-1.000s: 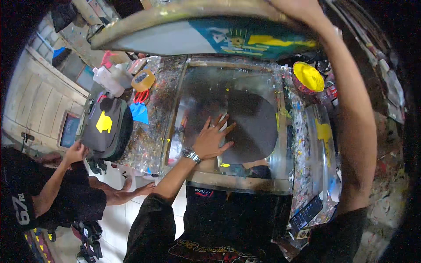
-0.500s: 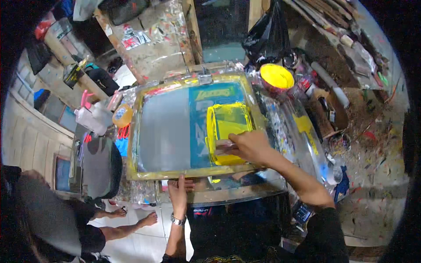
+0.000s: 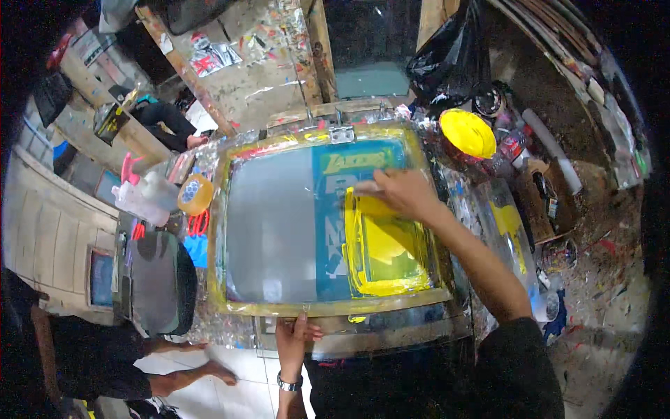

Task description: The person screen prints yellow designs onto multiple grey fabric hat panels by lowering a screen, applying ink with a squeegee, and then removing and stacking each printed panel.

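Observation:
A screen printing frame (image 3: 259, 308) lies over the table, its rim smeared with yellow. Its mesh is pale grey on the left and teal with lettering on the right. Thick yellow ink (image 3: 391, 285) forms a rough rectangle on the teal part. My right hand (image 3: 406, 195) is closed round a squeegee (image 3: 366, 187) at the far edge of this ink; the hand covers much of the tool. At the frame's front edge my left hand (image 3: 296, 338) grips the rim, thumb on top and fingers partly below it.
A bowl of yellow ink (image 3: 467, 134) stands at the back right. Left of the frame are a tape roll (image 3: 195, 194), white bottles (image 3: 143, 195) and a dark padded seat (image 3: 162, 279). A metal hinge clamp (image 3: 342, 134) sits at the frame's far edge. Another person's legs (image 3: 174, 377) show lower left.
My right hand has moved away from me with the squeegee, from the near end of the ink to its far end. My left hand stays on the rim. The view has shifted.

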`<state>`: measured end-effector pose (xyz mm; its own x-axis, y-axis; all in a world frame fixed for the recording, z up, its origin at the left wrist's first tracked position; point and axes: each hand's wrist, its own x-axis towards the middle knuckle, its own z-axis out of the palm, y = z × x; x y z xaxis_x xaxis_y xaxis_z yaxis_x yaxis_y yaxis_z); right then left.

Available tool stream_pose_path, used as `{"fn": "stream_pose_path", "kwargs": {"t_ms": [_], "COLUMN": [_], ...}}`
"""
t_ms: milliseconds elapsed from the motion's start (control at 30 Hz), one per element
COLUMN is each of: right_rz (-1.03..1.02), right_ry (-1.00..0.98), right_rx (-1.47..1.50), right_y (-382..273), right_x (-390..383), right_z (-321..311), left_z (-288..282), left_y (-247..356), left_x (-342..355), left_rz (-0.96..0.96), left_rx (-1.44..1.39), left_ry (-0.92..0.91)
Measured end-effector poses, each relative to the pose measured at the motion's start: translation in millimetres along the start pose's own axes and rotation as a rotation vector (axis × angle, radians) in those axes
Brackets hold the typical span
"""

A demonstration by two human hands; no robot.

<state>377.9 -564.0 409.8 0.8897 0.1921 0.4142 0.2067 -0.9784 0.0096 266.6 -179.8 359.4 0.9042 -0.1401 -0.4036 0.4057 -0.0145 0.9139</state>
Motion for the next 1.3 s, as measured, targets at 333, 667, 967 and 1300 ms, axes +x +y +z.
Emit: {"fn": "stream_pose_path", "kwargs": {"t_ms": [333, 667, 967, 1300], "right_rz": [0.025, 0.138, 0.223, 0.297], "right_ry": [-0.262, 0.413, 0.322, 0.247], "right_rx": [0.046, -0.155, -0.178, -0.163], "right_y": [-119, -123, -40, 70], "right_x": [-134, -64, 93, 171], "right_z": [-70, -160, -272, -270], "left_z": [2, 9, 119, -73], "left_y": [-8, 99, -1, 54], "left_x": [2, -21, -14, 56], "left_rz": [0.059, 0.547, 0.613, 0.614], "left_rx": [0.002, 0.016, 1.369, 0.599], "left_ry": [-0.017, -0.072, 0.186, 0.590]}}
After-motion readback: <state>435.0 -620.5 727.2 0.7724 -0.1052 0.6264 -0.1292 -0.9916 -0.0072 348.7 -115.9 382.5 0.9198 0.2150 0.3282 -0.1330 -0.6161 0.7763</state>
